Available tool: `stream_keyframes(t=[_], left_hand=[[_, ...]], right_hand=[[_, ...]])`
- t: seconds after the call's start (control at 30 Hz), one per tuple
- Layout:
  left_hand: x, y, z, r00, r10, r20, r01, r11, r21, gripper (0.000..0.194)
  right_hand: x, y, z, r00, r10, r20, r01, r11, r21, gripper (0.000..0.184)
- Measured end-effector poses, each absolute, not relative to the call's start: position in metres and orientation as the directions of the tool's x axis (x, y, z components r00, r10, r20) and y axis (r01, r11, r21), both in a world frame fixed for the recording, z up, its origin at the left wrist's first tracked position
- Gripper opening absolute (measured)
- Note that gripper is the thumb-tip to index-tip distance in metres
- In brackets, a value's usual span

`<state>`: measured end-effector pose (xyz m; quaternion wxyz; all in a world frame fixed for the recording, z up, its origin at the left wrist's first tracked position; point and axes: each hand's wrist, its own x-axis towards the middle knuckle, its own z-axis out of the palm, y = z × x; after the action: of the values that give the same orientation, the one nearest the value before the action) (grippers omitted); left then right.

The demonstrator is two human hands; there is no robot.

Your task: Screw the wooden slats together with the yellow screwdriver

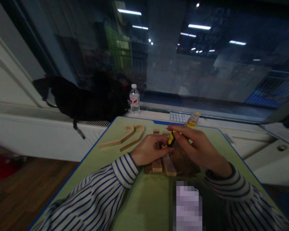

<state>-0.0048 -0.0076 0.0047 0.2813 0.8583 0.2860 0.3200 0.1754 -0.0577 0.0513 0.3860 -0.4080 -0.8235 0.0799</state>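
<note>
A small yellow-and-black tool (171,140) sits between my two hands above the tabletop; its exact kind is hard to make out. My right hand (195,144) grips its upper part between thumb and fingers. My left hand (150,148) is closed around its lower end, thumb and fingertips pinched. Directly underneath lie two light wooden strips, the left strip (157,166) and the right strip (169,166). Both rest on a dark brown board (186,162), partly covered by my hands. Left of my left hand are two hook-shaped wooden pieces (118,141).
The green tabletop (135,199) has a blue edge. Behind my right hand a clear bottle with yellow contents (192,120) stands near a gridded white sheet (178,117). On the sill are a water bottle (134,102) and a black bag (91,101), below a large window.
</note>
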Motion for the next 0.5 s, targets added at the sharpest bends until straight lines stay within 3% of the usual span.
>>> stream_keyframes(t=[0.5], left_hand=[[-0.0031,-0.0124,0.0097,0.670,0.640,0.375,0.274,-0.684,0.676,0.018]], right_hand=[[0.1734,-0.0570,0.0525,-0.362,0.725,0.586,0.618,0.658,-0.431,0.021]])
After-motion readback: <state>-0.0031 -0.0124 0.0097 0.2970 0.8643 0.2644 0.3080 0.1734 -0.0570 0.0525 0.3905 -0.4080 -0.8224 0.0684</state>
